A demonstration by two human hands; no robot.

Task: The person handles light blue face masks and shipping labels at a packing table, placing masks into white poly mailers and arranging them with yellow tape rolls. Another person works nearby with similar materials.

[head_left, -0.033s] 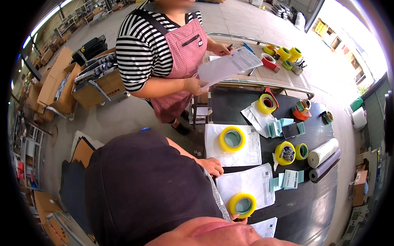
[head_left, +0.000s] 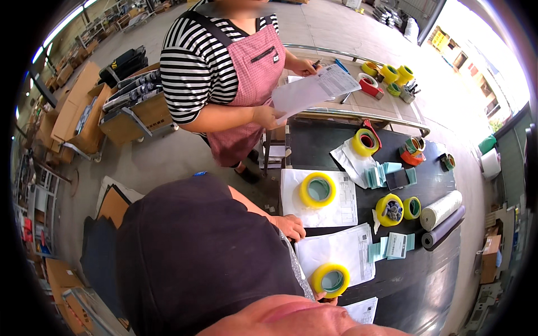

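Observation:
My left hand lies flat, palm down, at the near edge of the black table, its fingertips beside a stack of printed white sheets. Nothing shows in its slightly bent fingers. At the lower edge of that stack stands a yellow tape roll. A few fingers of my right hand show against the roll's lower side, the rest hidden; whether they grip it I cannot tell. Another tape roll sits on a second stack of sheets. Light blue packets lie to the right.
Across the table's far end, a person in a pink apron holds a sheet and a pen. White and grey rolls, more tape rolls and a red tape dispenser lie on the table. Cartons stand behind at left.

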